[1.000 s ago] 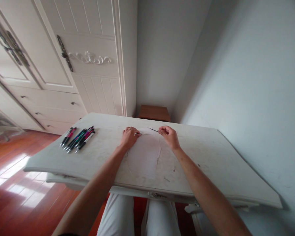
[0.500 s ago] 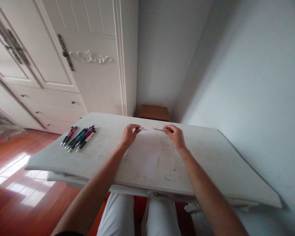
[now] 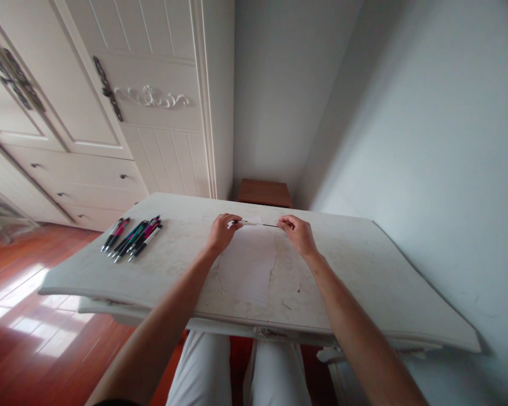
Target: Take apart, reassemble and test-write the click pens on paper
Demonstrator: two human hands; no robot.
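Above the far part of the table, my left hand (image 3: 221,232) pinches a white pen barrel (image 3: 249,223) with a dark clip, its open end pointing right. My right hand (image 3: 298,232) has thumb and fingertips closed on a thin dark pen refill (image 3: 271,226). The refill lies in line with the barrel, and its left end meets or enters the barrel's end; which of the two is too small to tell. Below both hands a sheet of white paper (image 3: 248,268) lies on the table.
A bunch of several click pens (image 3: 136,239) lies at the left of the white table (image 3: 342,270). Beyond the table stand a brown wooden stool or box (image 3: 265,192) and a white wardrobe (image 3: 165,152). A grey wall (image 3: 440,141) borders the right side.
The gap between refill and barrel has closed as my right hand came slightly left. My left hand keeps its grip on the barrel. The whole view has shifted a little.
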